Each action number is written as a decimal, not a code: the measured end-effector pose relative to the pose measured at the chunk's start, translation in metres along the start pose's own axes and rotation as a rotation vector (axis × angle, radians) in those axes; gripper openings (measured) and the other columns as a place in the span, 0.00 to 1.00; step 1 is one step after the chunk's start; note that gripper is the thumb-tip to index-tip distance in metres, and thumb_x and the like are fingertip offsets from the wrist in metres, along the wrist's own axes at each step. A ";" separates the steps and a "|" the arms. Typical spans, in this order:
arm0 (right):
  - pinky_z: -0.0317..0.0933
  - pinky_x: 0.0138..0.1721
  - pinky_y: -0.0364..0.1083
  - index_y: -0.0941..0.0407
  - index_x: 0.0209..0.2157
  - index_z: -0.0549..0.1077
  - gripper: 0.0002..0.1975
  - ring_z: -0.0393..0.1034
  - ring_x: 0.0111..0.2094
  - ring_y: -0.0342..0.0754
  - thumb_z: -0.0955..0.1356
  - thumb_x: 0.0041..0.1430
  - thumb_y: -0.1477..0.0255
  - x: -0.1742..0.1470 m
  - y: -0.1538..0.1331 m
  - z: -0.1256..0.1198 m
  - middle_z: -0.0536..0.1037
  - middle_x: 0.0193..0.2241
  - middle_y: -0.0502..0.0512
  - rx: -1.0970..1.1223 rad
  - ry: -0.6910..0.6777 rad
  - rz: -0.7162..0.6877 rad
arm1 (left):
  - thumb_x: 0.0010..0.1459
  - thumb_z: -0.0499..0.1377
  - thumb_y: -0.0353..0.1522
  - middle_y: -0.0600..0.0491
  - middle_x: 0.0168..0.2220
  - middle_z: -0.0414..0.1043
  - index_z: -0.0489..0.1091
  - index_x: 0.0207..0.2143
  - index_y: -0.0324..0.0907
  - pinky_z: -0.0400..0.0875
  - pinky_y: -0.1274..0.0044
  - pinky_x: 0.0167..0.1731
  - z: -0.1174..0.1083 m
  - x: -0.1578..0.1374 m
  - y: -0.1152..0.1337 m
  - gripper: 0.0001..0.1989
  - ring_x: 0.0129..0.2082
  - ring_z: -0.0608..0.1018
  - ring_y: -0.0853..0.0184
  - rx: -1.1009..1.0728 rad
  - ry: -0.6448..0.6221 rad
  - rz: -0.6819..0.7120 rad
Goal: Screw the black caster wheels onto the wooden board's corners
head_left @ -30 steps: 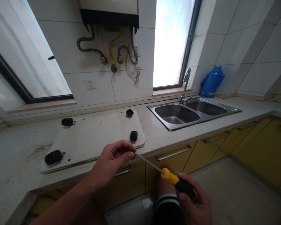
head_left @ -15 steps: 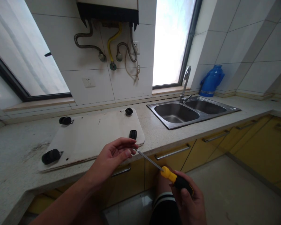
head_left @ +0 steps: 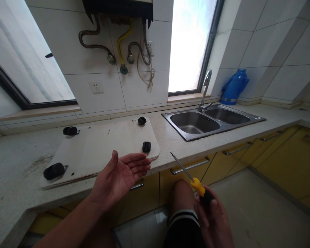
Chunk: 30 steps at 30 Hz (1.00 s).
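Note:
My right hand (head_left: 214, 213) is closed around the black and yellow handle of a screwdriver (head_left: 197, 186), whose metal shaft points up and to the left. Palm up and fingers stretched out, my left hand (head_left: 124, 175) is held in front of the counter edge; I see nothing in it. Behind it a white board (head_left: 93, 151) lies on the counter. Black casters stand at its corners: a near right caster (head_left: 146, 147) just beyond my left fingertips, a far right caster (head_left: 142, 121), a far left caster (head_left: 70, 131) and a near left caster (head_left: 54, 171).
A double steel sink (head_left: 186, 137) with a faucet (head_left: 203, 93) is set in the counter (head_left: 167, 155) to the right. A blue thermos (head_left: 234, 88) stands in the back corner. Yellow cabinets (head_left: 144, 203) with metal handles run below. A water heater (head_left: 119, 7) with hoses hangs above.
My left hand has let go of the screwdriver tip and opened, palm turned up. The screwdriver in my right hand has moved right, away from the left hand.

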State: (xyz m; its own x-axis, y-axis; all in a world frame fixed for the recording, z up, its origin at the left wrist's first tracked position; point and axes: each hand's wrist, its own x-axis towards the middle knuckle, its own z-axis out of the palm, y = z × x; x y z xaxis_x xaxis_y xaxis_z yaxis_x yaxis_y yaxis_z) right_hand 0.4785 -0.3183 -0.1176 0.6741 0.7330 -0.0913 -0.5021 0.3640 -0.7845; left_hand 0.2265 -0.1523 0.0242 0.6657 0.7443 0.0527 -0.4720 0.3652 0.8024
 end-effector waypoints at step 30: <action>0.77 0.42 0.46 0.51 0.47 0.87 0.14 0.83 0.39 0.50 0.79 0.65 0.58 0.069 -0.059 0.070 0.89 0.41 0.54 -0.884 -0.211 -0.766 | 0.65 0.72 0.44 0.42 0.58 0.81 0.80 0.59 0.43 0.74 0.62 0.65 -0.063 0.085 -0.005 0.25 0.58 0.82 0.52 1.222 0.012 0.349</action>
State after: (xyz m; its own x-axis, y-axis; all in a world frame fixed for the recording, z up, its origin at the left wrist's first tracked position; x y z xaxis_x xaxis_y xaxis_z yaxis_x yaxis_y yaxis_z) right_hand 0.5172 -0.2492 -0.0347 0.4920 0.6070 0.6241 0.5969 0.2867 -0.7494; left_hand 0.2493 -0.0553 -0.0130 0.6058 0.7040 0.3706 0.2221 -0.5969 0.7709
